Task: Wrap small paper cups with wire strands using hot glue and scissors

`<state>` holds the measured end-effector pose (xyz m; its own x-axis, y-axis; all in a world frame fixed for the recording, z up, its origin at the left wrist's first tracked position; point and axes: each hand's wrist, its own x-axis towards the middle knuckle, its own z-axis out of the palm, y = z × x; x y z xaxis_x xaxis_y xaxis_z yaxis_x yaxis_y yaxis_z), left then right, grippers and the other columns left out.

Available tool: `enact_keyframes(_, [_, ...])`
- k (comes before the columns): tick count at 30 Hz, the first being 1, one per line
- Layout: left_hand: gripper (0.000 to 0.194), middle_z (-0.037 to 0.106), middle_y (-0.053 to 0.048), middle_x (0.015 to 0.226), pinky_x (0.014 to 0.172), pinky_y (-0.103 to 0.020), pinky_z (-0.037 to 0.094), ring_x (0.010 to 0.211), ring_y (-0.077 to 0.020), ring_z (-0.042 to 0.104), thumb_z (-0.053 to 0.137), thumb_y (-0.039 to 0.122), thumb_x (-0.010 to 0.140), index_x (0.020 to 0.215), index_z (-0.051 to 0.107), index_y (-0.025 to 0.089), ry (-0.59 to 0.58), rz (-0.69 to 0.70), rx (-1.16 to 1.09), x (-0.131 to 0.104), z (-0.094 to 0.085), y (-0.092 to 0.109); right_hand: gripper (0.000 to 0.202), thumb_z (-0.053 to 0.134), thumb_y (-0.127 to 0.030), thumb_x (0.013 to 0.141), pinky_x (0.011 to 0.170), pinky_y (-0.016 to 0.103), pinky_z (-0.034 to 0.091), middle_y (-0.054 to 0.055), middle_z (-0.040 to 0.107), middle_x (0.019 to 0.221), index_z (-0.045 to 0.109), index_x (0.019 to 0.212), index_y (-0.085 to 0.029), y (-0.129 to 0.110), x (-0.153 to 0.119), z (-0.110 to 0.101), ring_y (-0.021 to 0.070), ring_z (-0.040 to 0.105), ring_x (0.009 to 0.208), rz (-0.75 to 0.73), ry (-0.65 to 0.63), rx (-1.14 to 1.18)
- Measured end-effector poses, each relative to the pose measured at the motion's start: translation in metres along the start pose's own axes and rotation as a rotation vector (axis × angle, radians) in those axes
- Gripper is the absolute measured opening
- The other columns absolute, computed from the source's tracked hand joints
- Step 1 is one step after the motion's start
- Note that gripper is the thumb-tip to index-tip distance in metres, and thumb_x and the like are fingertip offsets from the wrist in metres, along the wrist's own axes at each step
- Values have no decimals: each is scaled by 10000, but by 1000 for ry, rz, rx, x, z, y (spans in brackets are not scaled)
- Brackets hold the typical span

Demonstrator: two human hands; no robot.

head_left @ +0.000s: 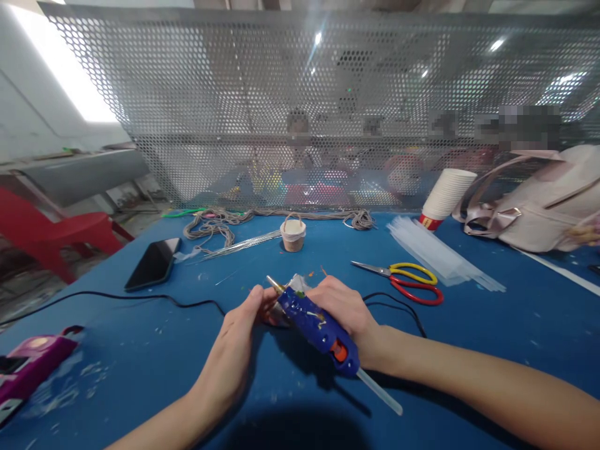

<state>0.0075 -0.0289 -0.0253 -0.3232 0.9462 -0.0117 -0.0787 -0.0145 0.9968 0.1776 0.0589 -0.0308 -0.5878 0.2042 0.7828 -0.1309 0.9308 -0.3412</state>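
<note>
A blue glue gun (319, 325) lies across the space between my hands, its metal nozzle pointing up and left and a clear glue stick (380, 392) sticking out of its rear. My right hand (344, 309) is closed around the far side of the gun, its fingers partly hidden. Beside the nozzle, my left hand (244, 331) has its fingers bent around something small and partly covered, which I cannot make out. A silvery, crumpled piece (297, 284) shows just behind the gun.
Behind the hands stands a small basket-like cup (293, 236). Scissors (403, 275), clear strips (435, 250), stacked paper cups (447, 194) and a pale bag (539, 200) are right. A phone (154, 264), purple tool (35, 365) and black cable (159, 296) lie left. A perforated screen (262, 112) stands behind.
</note>
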Motion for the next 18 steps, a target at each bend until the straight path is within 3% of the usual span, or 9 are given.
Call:
enact_keyframes(6, [438, 762, -34, 896, 842, -318, 461, 888, -224, 634, 475, 528, 874, 922, 754, 194, 0, -43, -113, -3, 5, 5, 215, 556, -193, 867, 704, 346, 462, 88, 685, 937, 531, 1080, -177, 0, -6, -1, 188, 573, 756, 90, -2, 4])
enact_keyframes(12, [443, 758, -44, 974, 989, -369, 376, 1008, -254, 618, 511, 544, 845, 969, 749, 192, 42, -51, -70, -6, 5, 2, 249, 604, -177, 811, 716, 331, 451, 69, 676, 940, 525, 1046, -197, 1, -13, 1, 184, 562, 773, 119, 52, 39])
enact_keyframes(18, [435, 746, -71, 1018, 992, -395, 399, 1027, -267, 627, 497, 502, 857, 1013, 731, 170, 45, -12, -16, -5, 3, -1, 212, 562, -127, 814, 683, 327, 446, 56, 654, 866, 529, 1011, -198, -1, -12, 1, 180, 566, 727, 124, 73, 40])
